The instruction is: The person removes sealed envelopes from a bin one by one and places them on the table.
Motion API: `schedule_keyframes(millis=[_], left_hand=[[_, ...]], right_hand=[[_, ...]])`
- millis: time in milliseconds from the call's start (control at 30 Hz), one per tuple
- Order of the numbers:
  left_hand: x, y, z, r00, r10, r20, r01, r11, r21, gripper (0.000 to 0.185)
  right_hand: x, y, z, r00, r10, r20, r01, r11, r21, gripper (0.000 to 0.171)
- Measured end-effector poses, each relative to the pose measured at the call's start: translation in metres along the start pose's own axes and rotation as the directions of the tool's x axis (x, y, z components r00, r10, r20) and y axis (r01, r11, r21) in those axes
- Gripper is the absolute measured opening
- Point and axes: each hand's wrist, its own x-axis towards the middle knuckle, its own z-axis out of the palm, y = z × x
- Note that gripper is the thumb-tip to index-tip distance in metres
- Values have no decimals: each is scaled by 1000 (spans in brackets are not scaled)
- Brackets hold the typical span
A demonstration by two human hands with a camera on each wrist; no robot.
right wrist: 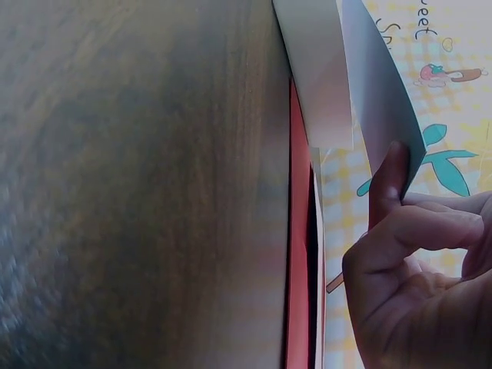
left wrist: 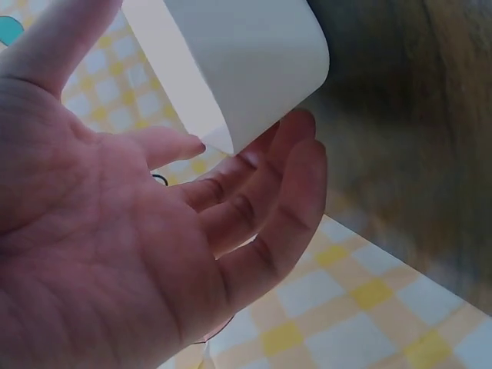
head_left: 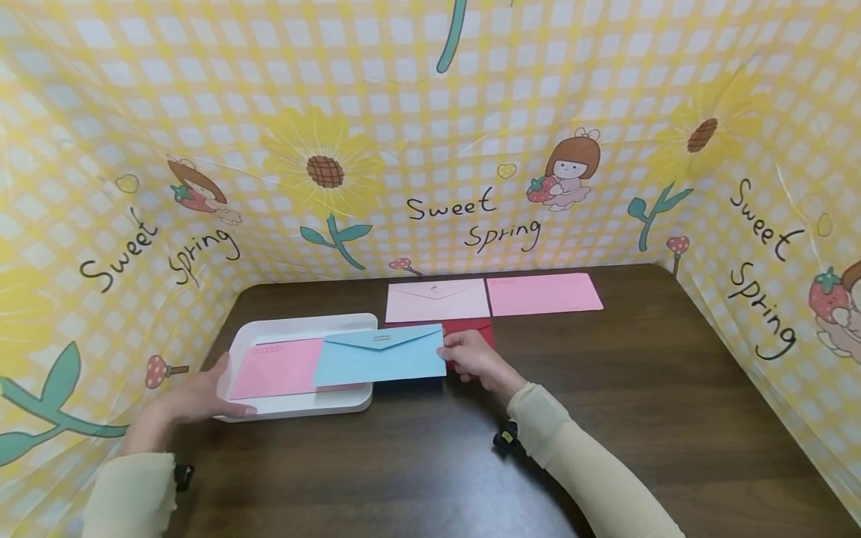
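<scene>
While the left hand, its grip spread, touches the left end of a white tray, the right hand pinches a blue envelope by its right end, above the tray's right side. Its long axis runs left-right, flap tip pointing nearward. Beyond, a red envelope lies on the worktop.

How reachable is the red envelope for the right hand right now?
Probably not until it's freed: the right hand is near the red envelope, but it pinches the blue envelope, which hides part of the red one in the head view.
</scene>
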Motion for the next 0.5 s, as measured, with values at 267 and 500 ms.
schedule_keyframes(millis=[267, 500], left_hand=[[-1, -1, 2, 1000, -8, 27, 10, 998, -64, 137], [0, -4, 7, 1000, 19, 9, -18, 997, -73, 137]], right_hand=[[0, 2, -2, 1000, -12, 1, 12, 1000, -13, 23], [-3, 6, -6, 1000, 6, -20, -7, 1000, -23, 24]])
